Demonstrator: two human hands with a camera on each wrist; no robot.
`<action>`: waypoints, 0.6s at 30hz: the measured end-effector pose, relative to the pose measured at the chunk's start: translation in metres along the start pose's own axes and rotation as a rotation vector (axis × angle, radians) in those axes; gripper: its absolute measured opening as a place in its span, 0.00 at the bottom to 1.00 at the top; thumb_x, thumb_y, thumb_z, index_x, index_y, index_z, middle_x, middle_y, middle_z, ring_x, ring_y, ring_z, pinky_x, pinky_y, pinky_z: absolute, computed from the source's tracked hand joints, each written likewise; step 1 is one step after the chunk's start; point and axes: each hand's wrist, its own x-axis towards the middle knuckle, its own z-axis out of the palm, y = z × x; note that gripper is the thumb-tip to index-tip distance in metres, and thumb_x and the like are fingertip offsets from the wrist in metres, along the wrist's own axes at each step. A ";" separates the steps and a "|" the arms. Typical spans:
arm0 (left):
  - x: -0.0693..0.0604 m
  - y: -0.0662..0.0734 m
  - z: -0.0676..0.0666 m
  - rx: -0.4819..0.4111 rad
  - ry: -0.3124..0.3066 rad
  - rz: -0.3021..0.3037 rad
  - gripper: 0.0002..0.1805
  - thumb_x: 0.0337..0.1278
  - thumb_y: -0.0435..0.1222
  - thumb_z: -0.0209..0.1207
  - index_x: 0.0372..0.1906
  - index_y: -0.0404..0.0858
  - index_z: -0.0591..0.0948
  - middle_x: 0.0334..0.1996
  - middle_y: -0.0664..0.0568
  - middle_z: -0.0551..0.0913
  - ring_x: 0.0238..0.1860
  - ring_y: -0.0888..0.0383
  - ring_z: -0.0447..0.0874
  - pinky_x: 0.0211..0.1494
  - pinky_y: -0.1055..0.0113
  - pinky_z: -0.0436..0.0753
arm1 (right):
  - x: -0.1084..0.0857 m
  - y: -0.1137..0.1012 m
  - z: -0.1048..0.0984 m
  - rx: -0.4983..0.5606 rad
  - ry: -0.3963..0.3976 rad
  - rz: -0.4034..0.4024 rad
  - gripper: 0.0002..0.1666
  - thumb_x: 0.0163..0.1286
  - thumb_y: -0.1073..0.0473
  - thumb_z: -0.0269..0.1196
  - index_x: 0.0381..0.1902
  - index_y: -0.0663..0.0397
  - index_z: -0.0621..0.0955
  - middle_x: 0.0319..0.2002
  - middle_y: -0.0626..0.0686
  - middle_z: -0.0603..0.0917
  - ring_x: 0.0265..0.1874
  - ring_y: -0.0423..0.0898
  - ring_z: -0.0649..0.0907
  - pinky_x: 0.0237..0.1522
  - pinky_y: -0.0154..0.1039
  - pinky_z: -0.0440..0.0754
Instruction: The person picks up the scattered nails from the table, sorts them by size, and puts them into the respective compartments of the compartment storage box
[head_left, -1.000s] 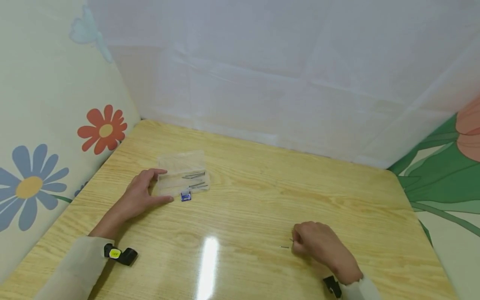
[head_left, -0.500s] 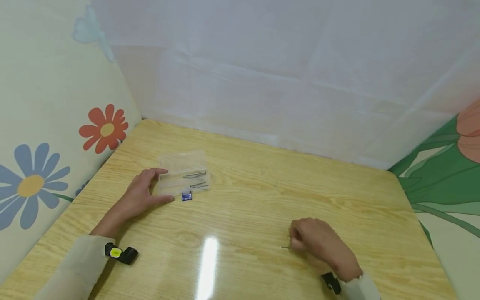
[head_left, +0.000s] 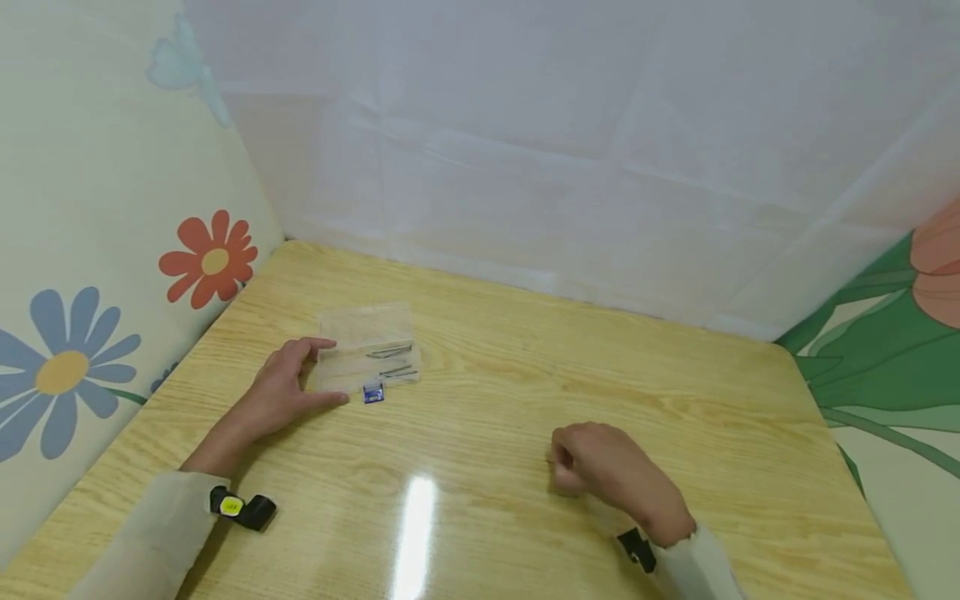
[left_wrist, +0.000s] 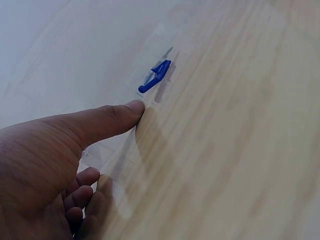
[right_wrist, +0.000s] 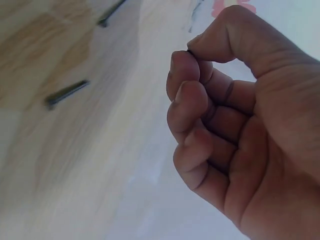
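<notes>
A clear plastic box point(head_left: 341, 368) lies with its lid raised at the back left, thin metal nails point(head_left: 396, 372) inside. A blue clasp point(head_left: 373, 393) shows at its front edge, also blue point(left_wrist: 157, 77) in the left wrist view. My left hand point(head_left: 281, 392) holds the box's left end between thumb and fingers. At the right, my right hand point(head_left: 611, 471) is low over the table with curled fingers. In the right wrist view, thumb and index of the hand point(right_wrist: 235, 115) pinch a tiny dark tip, probably a nail; the rest is hidden. Beside it lies a nail point(right_wrist: 67, 94).
Another nail point(right_wrist: 111, 13) lies farther off in the right wrist view. The wooden table point(head_left: 495, 400) meets a white cloth point(head_left: 480, 167) at the back and flower-printed panels point(head_left: 82, 208) at both sides.
My right hand has moved left and slightly back, and now covers the spot where a nail showed in the head view. My left hand and the box have stayed in place.
</notes>
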 end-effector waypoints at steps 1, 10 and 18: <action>0.000 0.000 0.000 0.000 0.000 0.000 0.48 0.51 0.47 0.78 0.71 0.32 0.67 0.54 0.36 0.70 0.52 0.40 0.66 0.54 0.42 0.66 | 0.003 -0.002 0.000 -0.002 0.001 -0.008 0.14 0.53 0.69 0.60 0.23 0.40 0.75 0.21 0.36 0.72 0.20 0.33 0.68 0.26 0.33 0.71; 0.000 0.000 0.000 -0.005 0.001 0.002 0.48 0.51 0.48 0.78 0.71 0.33 0.68 0.55 0.37 0.70 0.53 0.39 0.65 0.54 0.42 0.66 | 0.030 -0.017 0.000 -0.051 0.039 -0.108 0.15 0.52 0.70 0.60 0.21 0.42 0.72 0.20 0.37 0.69 0.20 0.33 0.66 0.24 0.32 0.69; -0.001 0.000 -0.001 -0.011 0.005 0.000 0.47 0.51 0.48 0.78 0.71 0.34 0.68 0.55 0.37 0.69 0.54 0.39 0.66 0.55 0.41 0.66 | 0.060 -0.032 -0.001 -0.078 -0.001 -0.147 0.16 0.54 0.69 0.61 0.20 0.44 0.69 0.19 0.39 0.64 0.20 0.34 0.62 0.24 0.31 0.64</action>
